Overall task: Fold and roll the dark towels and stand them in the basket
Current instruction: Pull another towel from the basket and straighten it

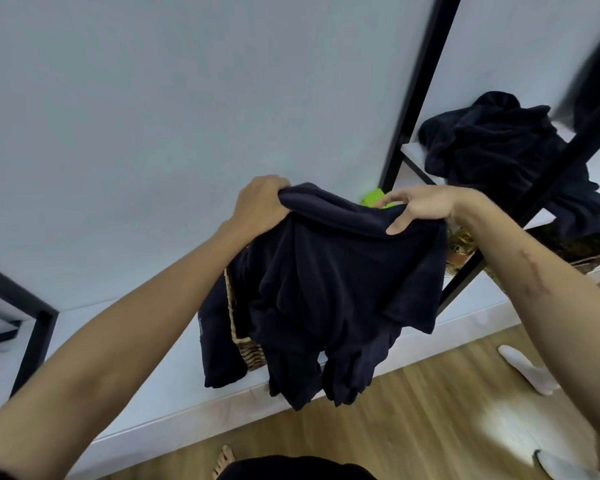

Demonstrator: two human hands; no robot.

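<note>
Dark navy towel (329, 289) hangs in the air between our two hands, draped in front of the wicker basket (246, 348) on the white ledge (146, 386). Our left hand (260, 206) bunches the towel's upper left corner in a closed grip; our right hand (420, 206) pinches the upper right edge between thumb and fingers. Right of the basket and higher, a heap of dark towels (499, 150) lies on the black-framed shelf (413, 154). Just below the ledge runs the wooden floor (413, 420).
</note>
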